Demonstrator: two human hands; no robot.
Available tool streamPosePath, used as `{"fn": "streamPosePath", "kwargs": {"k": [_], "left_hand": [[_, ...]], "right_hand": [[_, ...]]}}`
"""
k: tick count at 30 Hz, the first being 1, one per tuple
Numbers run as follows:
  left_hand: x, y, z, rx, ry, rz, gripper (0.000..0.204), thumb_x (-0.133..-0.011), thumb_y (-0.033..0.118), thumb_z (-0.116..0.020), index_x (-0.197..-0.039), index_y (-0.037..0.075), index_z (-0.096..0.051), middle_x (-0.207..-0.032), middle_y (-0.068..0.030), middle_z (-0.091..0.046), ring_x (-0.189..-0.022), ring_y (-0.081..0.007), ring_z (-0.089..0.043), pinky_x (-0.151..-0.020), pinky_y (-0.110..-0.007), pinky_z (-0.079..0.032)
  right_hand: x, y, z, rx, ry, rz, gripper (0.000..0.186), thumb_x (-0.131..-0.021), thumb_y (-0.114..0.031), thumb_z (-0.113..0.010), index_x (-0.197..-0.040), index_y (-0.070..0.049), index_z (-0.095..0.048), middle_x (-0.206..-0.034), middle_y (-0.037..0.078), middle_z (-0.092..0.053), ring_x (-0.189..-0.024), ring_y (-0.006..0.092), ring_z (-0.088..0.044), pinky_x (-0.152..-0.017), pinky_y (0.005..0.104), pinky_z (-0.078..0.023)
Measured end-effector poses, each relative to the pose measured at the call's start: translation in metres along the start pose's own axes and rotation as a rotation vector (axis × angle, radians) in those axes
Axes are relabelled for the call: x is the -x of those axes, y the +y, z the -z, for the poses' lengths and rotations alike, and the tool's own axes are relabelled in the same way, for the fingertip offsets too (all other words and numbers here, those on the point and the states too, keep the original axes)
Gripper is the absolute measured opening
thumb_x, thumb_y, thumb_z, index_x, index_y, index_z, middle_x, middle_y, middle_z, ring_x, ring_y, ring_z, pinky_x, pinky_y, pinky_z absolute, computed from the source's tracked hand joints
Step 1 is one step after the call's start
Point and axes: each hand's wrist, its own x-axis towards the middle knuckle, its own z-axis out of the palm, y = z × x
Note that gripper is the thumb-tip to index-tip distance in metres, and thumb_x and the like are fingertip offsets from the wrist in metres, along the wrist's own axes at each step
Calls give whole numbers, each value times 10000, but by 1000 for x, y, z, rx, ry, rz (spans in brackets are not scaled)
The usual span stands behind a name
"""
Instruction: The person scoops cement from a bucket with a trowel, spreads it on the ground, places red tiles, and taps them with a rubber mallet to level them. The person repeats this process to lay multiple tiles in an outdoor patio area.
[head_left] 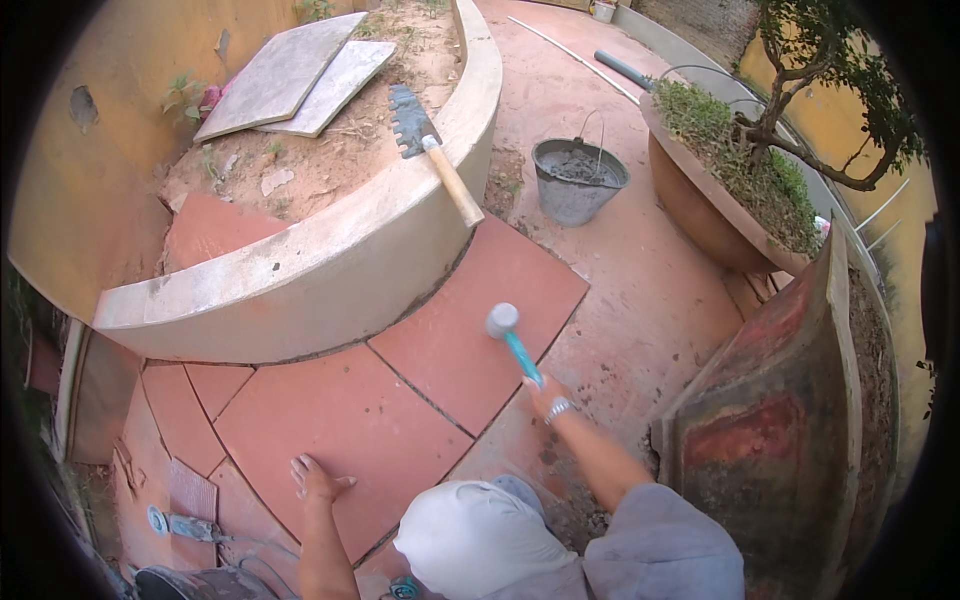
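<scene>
Right hand (546,395): fingers closed round the mallet (517,349), its pale head over the far red tile (450,350). Left hand (318,480): fingers spread on the nearer tile (345,430). Risk — off-centre blow could tilt or crack the slab; notched trowel (431,144) — handle overhanging planter wall (380,285) — might drop.

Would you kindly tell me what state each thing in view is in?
Mallet: gripped in the right hand
Left hand: open, fingers spread
Bucket: upright, handle up, holding grey mix
Toothed trowel: lying across the wall
Slabs: stacked, overlapping
Grinder: lying down, cord attached
Tree: leafy, potted
Tiles: laid, dark gaps between
</scene>
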Motion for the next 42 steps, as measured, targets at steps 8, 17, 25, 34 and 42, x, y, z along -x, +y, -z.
{"fn": "streamPosePath", "kwargs": {"k": [8,17,25,34,42], "left_hand": [[-43,-14,26,40,127,-312,866,-817,518,-733,-1442,0,-433,-1526,-246,-365,-1442,-405,-296,-1168,-476,-307],[0,-45,215,-6,214,-510,792,-828,437,-739,-1420,-10,-463,-1464,-234,-459,-1345,-364,-461,-1117,-447,-384],[125,-189,222,-39,208,-525,782,-852,479,-704,-1432,17,-456,-1396,-251,-520,-1291,-398,-502,-1082,-462,-411],[267,-390,11,820,99,51,839,-859,564,-671,-1461,30,-435,-1362,-203,-573,-1256,-343,-556,-1021,-434,-452],[322,-526,3,1874,955,326,998,-910,739,-434,-1564,33,-166,-1612,-188,-235,-1482,-344,-243,-1151,-607,-176]], "right_hand": [[83,103,29,68,449,26,494,-840,-267,-694,-1225,5,-548,-1306,290,-502,-1255,437,-459,-1026,504,-398],[-25,-164,78,-207,648,862,538,-891,-266,-689,-1318,2,-499,-1294,234,-488,-1199,409,-492,-1023,485,-410],[-144,-331,129,404,759,685,418,-882,-353,-585,-1080,2,-678,-1057,230,-690,-996,403,-655,-878,491,-512],[-94,-383,86,154,592,941,588,-991,-378,-518,-1353,84,-495,-1346,289,-543,-1237,421,-530,-1026,458,-432],[327,-473,-84,165,-735,1626,330,-940,-269,-610,-1181,-45,-593,-1008,217,-657,-917,378,-653,-808,435,-506]]}}
